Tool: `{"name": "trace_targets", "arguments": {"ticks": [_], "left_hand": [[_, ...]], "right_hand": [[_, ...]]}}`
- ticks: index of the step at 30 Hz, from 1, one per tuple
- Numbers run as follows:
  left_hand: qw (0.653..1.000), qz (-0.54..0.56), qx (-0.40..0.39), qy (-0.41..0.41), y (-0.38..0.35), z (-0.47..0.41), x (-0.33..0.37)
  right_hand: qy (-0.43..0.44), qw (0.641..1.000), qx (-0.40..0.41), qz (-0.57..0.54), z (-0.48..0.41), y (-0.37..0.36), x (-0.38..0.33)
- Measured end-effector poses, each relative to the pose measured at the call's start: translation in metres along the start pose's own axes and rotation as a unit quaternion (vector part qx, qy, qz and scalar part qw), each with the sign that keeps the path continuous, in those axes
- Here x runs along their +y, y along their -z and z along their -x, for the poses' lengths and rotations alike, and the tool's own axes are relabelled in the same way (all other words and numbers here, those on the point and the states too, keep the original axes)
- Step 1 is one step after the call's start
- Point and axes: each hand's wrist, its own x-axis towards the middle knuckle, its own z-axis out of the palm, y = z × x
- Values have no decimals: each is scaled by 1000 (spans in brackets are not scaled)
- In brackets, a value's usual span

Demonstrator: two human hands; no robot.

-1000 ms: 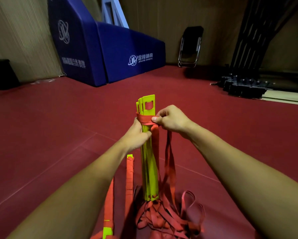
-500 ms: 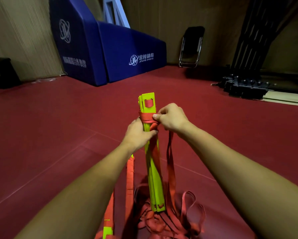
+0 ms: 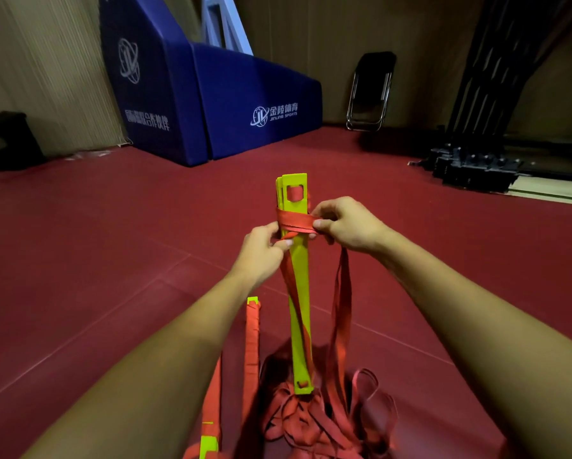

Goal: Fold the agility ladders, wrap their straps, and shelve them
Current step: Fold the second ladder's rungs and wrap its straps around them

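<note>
Wrapping step, by my read, shelving not yet started. Dark red matte floor (image 3: 112,260) all round, with a big blue padded block (image 3: 211,104) at the far wall and a folded black chair (image 3: 370,91) to its right.

The yellow rung bundle (image 3: 299,293) is a stack of flat, stiff plastic slats with slotted ends. It stands near upright in front of the person, long axis vertical. Its lower end sits in the strap pile (image 3: 311,422), limp red webbing in loose loops. A second ladder (image 3: 253,332) lies just left of it, mostly red strap.

Both hands meet near the bundle's top. The left hand (image 3: 264,250) has fingers curled round the slats from the left, thumb tip on a strap run. The right hand (image 3: 347,226) is on the right edge, thumb and forefinger pinching the red strap (image 3: 292,221).

That strap is banded flat across the bundle, crosswise to its long axis. The free tail hangs below the right hand, so the next turn likely goes round from the right.
</note>
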Motion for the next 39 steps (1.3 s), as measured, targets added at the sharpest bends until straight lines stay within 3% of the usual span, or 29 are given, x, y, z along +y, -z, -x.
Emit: {"name": "trace_targets", "arguments": {"ticks": [2,7,12,16,20,25,29,33,39], "left_hand": [[1000,16,-23,-3,0,-1,-2],[990,107,-88,22,4,4,8],[992,54,-108,19,9,4,5],[995,-61,-72,-3,14,-1,4],[991,-127,22,-37,16,-1,-6],[989,-47,136,12,15,-1,-8],[993,-41,113,24,8,3,6],[1000,12,-6,19,-6,6,8],[999,-9,44,-3,-17,3,6]], "right_hand": [[-3,999,7,33,-1,-2,4],[-35,994,-68,-81,4,-3,9],[12,996,-77,-47,6,-4,13],[55,996,-49,-46,8,-8,14],[114,993,-20,28,10,-10,3],[118,991,45,45,8,-15,-11],[94,990,93,47,5,-20,-18],[66,988,135,32,0,-20,-19],[84,991,103,-23,-1,-18,-18]]}}
